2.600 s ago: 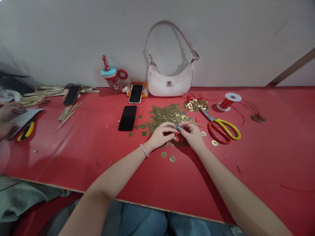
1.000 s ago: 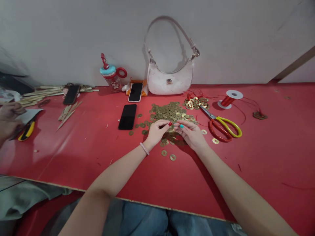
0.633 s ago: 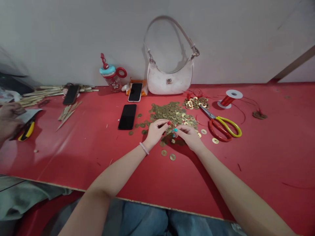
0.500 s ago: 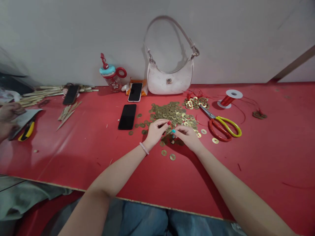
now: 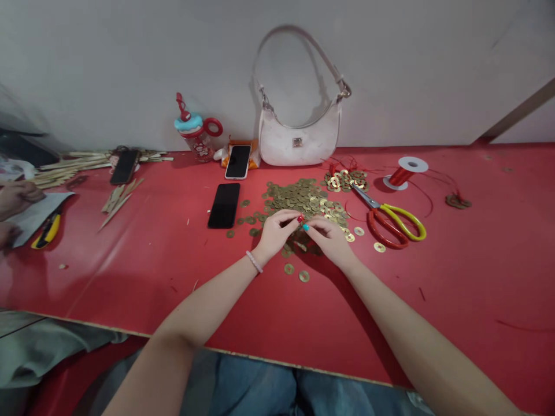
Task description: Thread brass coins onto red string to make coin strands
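My left hand (image 5: 275, 234) and my right hand (image 5: 332, 240) meet fingertip to fingertip over the near edge of a heap of brass coins (image 5: 303, 199) on the red table (image 5: 173, 271). Both hands are closed in a pinch around a small cluster of coins (image 5: 303, 242); red thread seems to run with it, but I cannot make it out clearly. A few loose coins (image 5: 303, 276) lie just in front of my wrists. A second bunch of coins tied with red thread (image 5: 344, 180) lies behind the heap.
Red-and-yellow scissors (image 5: 390, 222) and a spool of red thread (image 5: 405, 170) lie to the right. Two phones (image 5: 224, 205) (image 5: 238, 162), a white handbag (image 5: 299, 138) and a cup (image 5: 195, 136) stand at the back. Another person's hands (image 5: 15, 199) work at far left by a yellow knife (image 5: 45, 231) and bamboo strips (image 5: 117, 199).
My fingertips have shifted slightly while staying pinched together over the coins. The other person's hands at far left have moved a little.
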